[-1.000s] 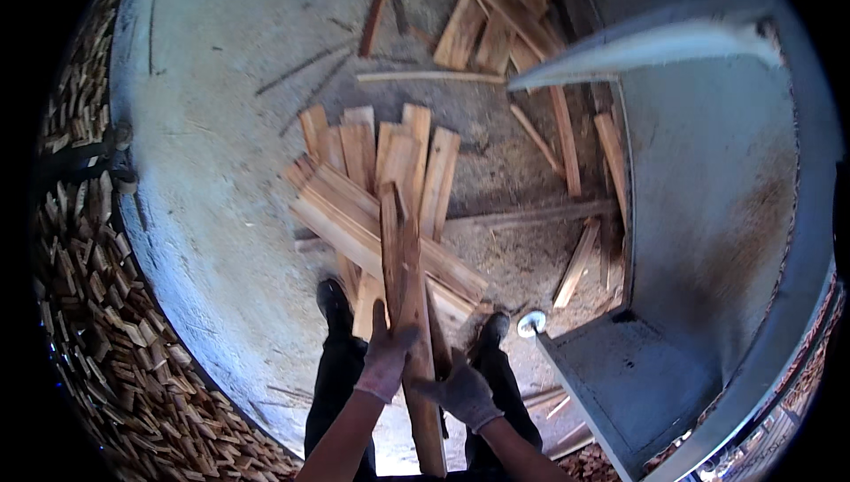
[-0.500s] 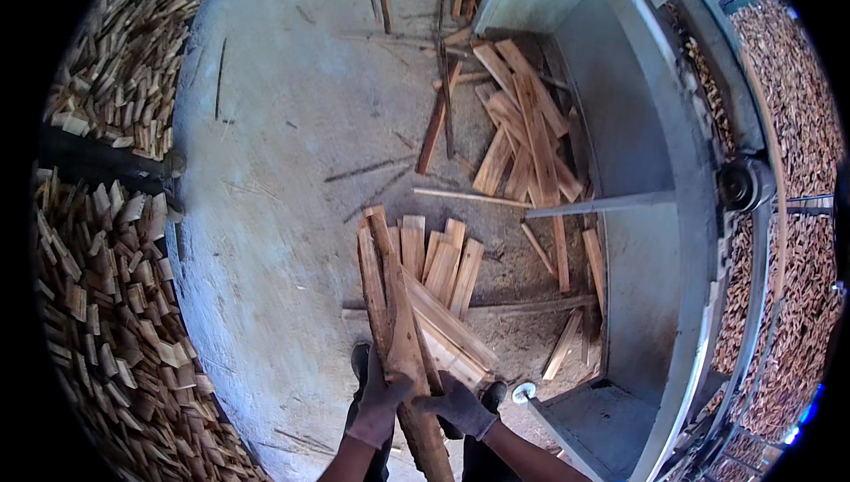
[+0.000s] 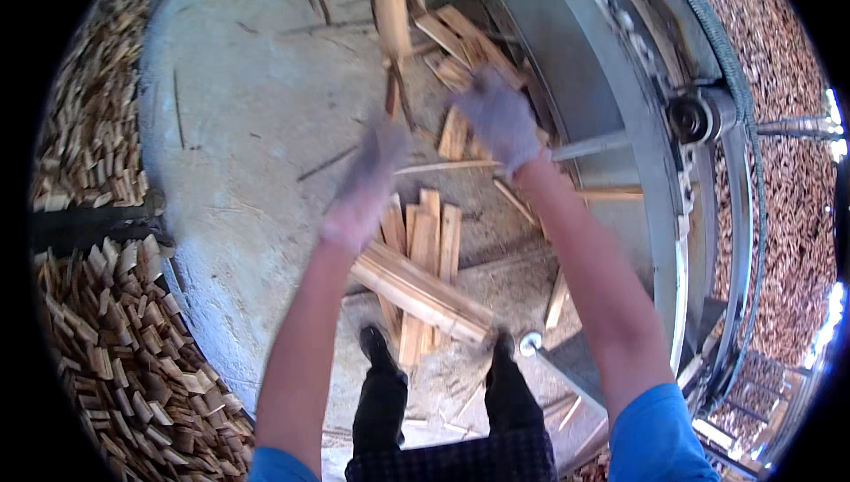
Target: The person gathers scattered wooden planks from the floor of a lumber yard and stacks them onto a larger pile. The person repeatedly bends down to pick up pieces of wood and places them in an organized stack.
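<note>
Both arms are stretched out ahead of me, with grey gloves on the hands. My left hand (image 3: 372,168) is smeared by motion above the concrete floor; its fingers cannot be made out. To its right, my right hand (image 3: 500,119) is blurred too, spread and holding nothing visible, in front of a heap of boards (image 3: 478,44). Beyond both hands and apart from them, a blurred wooden slab (image 3: 388,4) stands out at the top. Nearer my feet lies a pile of sawn boards (image 3: 421,292), some crossing over others.
A grey metal frame (image 3: 611,66) with a round roller (image 3: 695,117) runs along the right. Stacked wood pieces (image 3: 133,349) line the left side, and more wood (image 3: 753,57) rises behind the frame. Thin sticks lie scattered on the concrete floor (image 3: 230,172).
Both hands have moved forward from near my feet and let go of the rough slabs they held. A slab now shows farther ahead. My view has shifted, showing more of my arms and legs.
</note>
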A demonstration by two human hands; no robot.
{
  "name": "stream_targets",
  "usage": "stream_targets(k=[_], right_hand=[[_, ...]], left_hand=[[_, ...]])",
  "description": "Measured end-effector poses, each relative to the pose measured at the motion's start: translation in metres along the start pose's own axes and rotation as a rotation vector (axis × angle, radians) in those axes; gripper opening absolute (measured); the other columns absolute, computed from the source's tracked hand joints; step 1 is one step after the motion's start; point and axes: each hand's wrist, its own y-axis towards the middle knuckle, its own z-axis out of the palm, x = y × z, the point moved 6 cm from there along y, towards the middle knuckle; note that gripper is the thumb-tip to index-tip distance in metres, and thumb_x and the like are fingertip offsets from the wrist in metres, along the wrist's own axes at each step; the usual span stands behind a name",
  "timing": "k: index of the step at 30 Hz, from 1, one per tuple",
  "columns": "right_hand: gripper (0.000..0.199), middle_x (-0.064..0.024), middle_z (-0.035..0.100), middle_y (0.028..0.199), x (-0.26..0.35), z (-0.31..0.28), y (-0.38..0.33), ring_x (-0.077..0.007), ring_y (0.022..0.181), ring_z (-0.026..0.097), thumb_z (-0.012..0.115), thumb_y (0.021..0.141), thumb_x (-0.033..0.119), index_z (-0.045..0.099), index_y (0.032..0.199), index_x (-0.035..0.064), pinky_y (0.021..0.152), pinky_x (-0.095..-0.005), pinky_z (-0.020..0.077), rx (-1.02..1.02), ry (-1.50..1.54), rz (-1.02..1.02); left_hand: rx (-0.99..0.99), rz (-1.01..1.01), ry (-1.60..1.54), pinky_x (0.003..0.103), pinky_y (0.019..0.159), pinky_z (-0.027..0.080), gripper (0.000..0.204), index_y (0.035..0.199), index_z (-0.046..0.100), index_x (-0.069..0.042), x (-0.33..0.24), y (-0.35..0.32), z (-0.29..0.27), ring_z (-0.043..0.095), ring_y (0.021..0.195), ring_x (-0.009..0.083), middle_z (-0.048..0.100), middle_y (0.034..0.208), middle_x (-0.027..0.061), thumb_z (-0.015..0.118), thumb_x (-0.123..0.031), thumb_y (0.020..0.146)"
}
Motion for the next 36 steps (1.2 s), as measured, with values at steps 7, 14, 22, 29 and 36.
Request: stream_targets(k=[7, 14, 22, 29, 36], right_hand=[[0.071, -0.0288, 0.063, 0.124, -0.274, 0.227, -0.320, -0.0404, 0.118, 0.061, 0.069, 0.084, 0.050, 0.055, 0.133, 0.0004, 0.100, -0.0440, 0.0473, 0.761, 0.001, 0.506], [0.080, -0.0222, 0.059, 0.131, -0.422, 0.218, -0.368, -0.0356, 0.121, 0.057, 0.075, 0.079, 0.045, 0.046, 0.142, 0.0038, 0.101, -0.0454, 0.0477, 0.390, -0.325, 0.269], [0.092, -0.0209, 0.055, 0.138, -0.678, 0.184, -0.308, -0.0345, 0.128, 0.054, 0.077, 0.077, 0.056, 0.045, 0.143, 0.0006, 0.103, -0.0422, 0.0465, 0.050, -0.831, 0.499], [0.022, -0.0145, 0.070, 0.086, -0.737, 0.241, -0.304, -0.0267, 0.082, 0.070, 0.067, 0.089, 0.030, 0.073, 0.092, 0.0087, 0.073, -0.0395, 0.0573, 0.298, -0.628, 0.423], [0.031, -0.0117, 0.068, 0.085, -0.471, 0.253, -0.265, -0.0233, 0.065, 0.071, 0.059, 0.093, 0.025, 0.063, 0.116, 0.0039, 0.050, -0.0384, 0.0575, 0.416, -0.410, -0.336]], left_hand=[[0.025, -0.737, -0.359, 0.035, 0.106, 0.044, 0.065, 0.149, 0.037, 0.001, 0.180, -0.300, 0.240, 0.054, 0.130, 0.0254, 0.051, 0.144, 0.0221, 0.066, -0.019, 0.095], [-0.253, -0.855, -0.573, 0.034, 0.106, 0.043, 0.055, 0.146, 0.040, 0.005, 0.209, -0.313, 0.345, 0.057, 0.122, 0.0242, 0.057, 0.136, 0.0205, 0.059, -0.008, 0.097], [-0.025, -0.846, -0.584, 0.036, 0.107, 0.043, 0.060, 0.148, 0.038, 0.004, 0.191, -0.263, 0.403, 0.055, 0.126, 0.0260, 0.056, 0.138, 0.0197, 0.063, -0.015, 0.097], [-0.051, -0.837, -0.527, 0.037, 0.107, 0.043, 0.054, 0.148, 0.039, 0.003, 0.200, -0.241, 0.393, 0.055, 0.122, 0.0236, 0.056, 0.136, 0.0178, 0.054, -0.007, 0.098], [-0.035, -0.826, -0.501, 0.039, 0.110, 0.041, 0.060, 0.151, 0.034, 0.002, 0.188, -0.228, 0.400, 0.053, 0.127, 0.0266, 0.052, 0.141, 0.0196, 0.058, -0.018, 0.100]])
